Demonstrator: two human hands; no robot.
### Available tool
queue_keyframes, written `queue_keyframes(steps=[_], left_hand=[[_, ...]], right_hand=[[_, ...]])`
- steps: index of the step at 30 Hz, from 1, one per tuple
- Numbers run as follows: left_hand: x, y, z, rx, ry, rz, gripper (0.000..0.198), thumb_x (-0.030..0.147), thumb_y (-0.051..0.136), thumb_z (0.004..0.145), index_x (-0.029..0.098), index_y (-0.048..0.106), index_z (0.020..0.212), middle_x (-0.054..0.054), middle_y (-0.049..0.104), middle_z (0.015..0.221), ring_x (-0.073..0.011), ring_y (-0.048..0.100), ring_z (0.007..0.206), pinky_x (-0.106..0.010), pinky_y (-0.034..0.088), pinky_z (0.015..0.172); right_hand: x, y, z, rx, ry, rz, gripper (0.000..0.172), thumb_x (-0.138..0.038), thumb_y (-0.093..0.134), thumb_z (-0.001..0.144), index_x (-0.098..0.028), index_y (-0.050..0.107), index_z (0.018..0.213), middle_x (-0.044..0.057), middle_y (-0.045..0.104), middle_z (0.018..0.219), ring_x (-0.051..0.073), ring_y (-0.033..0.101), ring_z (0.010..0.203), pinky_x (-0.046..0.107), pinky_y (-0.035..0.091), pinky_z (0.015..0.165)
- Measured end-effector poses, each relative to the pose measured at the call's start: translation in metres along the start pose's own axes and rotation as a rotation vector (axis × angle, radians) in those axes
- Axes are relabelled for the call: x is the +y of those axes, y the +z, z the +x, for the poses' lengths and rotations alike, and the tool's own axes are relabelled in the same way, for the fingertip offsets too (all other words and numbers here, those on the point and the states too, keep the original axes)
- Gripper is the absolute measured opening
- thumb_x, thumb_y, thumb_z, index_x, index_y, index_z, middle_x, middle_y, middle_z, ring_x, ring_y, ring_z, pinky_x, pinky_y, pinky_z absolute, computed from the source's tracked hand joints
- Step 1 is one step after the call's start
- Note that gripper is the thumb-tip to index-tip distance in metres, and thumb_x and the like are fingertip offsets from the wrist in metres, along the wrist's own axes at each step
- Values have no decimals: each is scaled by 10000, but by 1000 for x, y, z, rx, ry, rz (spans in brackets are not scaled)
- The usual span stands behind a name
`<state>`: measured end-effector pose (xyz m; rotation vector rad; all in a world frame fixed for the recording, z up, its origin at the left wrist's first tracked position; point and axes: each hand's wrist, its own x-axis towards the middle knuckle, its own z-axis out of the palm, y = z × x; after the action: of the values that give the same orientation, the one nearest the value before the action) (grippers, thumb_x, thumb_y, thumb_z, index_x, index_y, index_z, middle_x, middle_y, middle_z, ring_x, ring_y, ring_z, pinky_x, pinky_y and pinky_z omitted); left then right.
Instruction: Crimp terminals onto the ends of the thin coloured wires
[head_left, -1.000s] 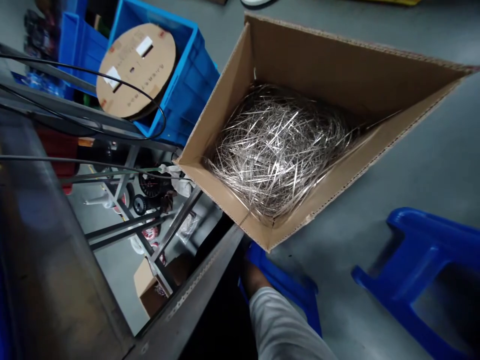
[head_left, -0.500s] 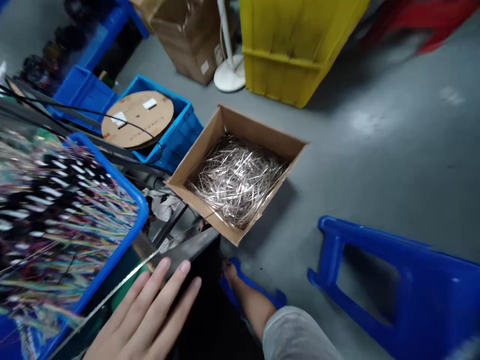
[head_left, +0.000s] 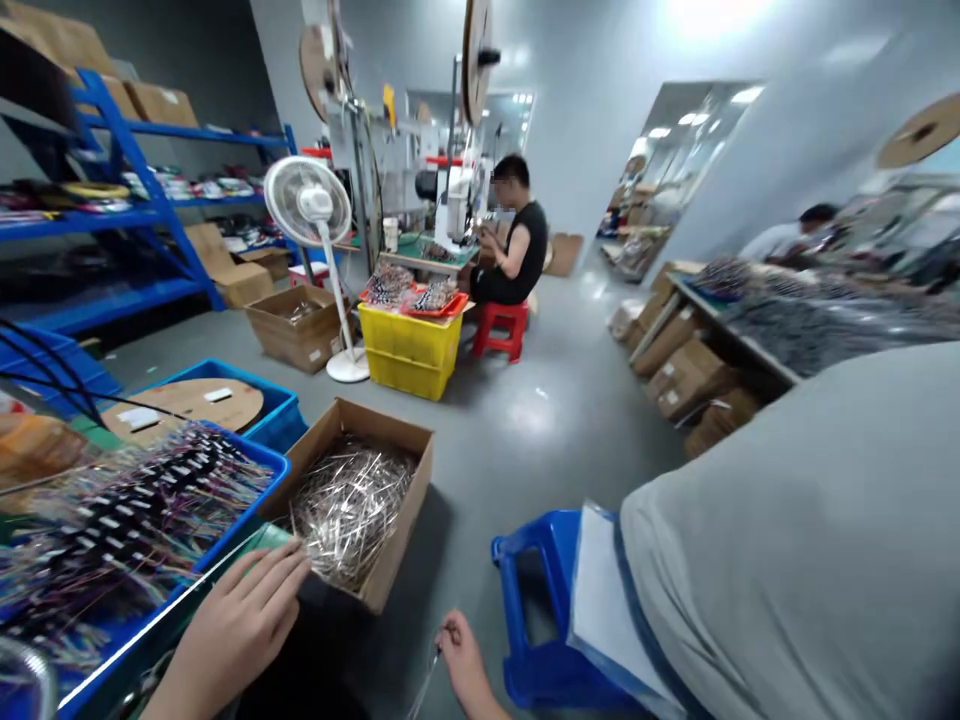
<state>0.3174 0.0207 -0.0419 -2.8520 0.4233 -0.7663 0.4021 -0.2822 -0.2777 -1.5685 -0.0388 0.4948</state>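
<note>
My left hand [head_left: 236, 620] lies over the edge of the green work surface [head_left: 266, 538], fingers stretched forward and close together, nothing visible in them. Beside it, a blue tray [head_left: 279, 470] is heaped with bundles of thin multicoloured wires [head_left: 142, 510] with dark sleeves and white connectors. Just beyond the fingertips, an open cardboard box [head_left: 412, 500] on the floor is filled with shiny thin strips [head_left: 349, 510]. Low in the middle, my right hand [head_left: 463, 655] is closed in a pinch on thin pale strands [head_left: 425, 685] that trail down out of view.
A blue plastic stool [head_left: 517, 600] stands at right, near a large grey cloth garment [head_left: 810, 530]. Ahead are a yellow crate [head_left: 412, 350], a white fan [head_left: 307, 205] and a person [head_left: 525, 235] on a red stool [head_left: 501, 325]. A blue crate [head_left: 281, 415] holds a cardboard reel [head_left: 195, 400].
The view has tilted up, bringing the room and a seated person into sight. My left hand stays by the work surface edge. My right hand with the thin strands now shows low in the middle.
</note>
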Motion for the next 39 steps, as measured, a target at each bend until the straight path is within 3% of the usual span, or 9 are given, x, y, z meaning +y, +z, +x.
queue_keyframes(steps=[4,9,15,19,22,26,33,35,39], left_hand=[[49,-44,-9,174,-48,-64,334,86,480,871,225,713,1065,-25,763,949,-193,712,900,-349,466,951],[129,-83,-60,285,-265,-292,355,70,444,863,227,702,1049,-36,739,838,-184,691,765,-311,527,772],[191,-128,-145,248,-953,-615,238,226,449,944,224,667,1039,-41,709,908,-197,686,859,-320,556,785],[207,-170,-185,424,-1268,-717,238,298,483,956,206,618,1130,-65,662,981,-199,646,919,-347,526,842],[221,-203,-203,521,-1311,-726,304,337,528,941,210,576,1213,-82,622,1048,-201,611,946,-336,511,828],[239,-233,-211,536,-1307,-709,439,387,644,867,222,543,1261,-83,594,1059,-205,584,921,-313,497,766],[237,-243,-222,547,-1444,-560,91,228,564,922,195,621,985,-21,590,857,-135,563,735,-256,461,674],[233,-244,-228,547,-1435,-578,108,202,515,947,191,623,938,-14,600,826,-124,563,707,-251,459,672],[216,-251,-242,383,-1443,-601,138,143,493,939,192,619,908,-8,610,808,-141,565,753,-261,447,698]], right_hand=[[-42,-7,-37,-1,-161,25,275,-480,674,693,-312,461,737,-38,552,605,264,620,632,471,506,655],[-94,39,-91,-233,-211,82,200,-416,620,800,-310,456,845,-21,689,807,138,498,458,262,383,426],[-148,110,-171,-707,-60,327,277,-429,657,832,-254,477,948,6,716,787,71,408,403,179,357,392],[-159,155,-215,-1024,144,311,333,-436,727,752,-233,493,873,16,695,715,85,420,427,174,336,375],[-160,178,-246,-1222,240,270,248,-390,681,773,-221,500,783,-14,606,575,88,406,423,170,308,380],[-157,197,-277,-1340,248,170,81,-206,606,770,-210,532,738,-60,508,518,70,361,416,161,279,403],[-155,217,-292,-1430,167,-22,56,-208,604,818,-194,583,768,-50,548,561,75,436,466,166,326,443],[-156,220,-290,-1453,144,-37,91,-276,595,861,-196,590,817,-34,580,589,83,459,482,175,354,463],[-157,230,-284,-1469,133,-17,215,-410,621,889,-195,613,881,-10,604,650,90,493,515,180,383,477]])
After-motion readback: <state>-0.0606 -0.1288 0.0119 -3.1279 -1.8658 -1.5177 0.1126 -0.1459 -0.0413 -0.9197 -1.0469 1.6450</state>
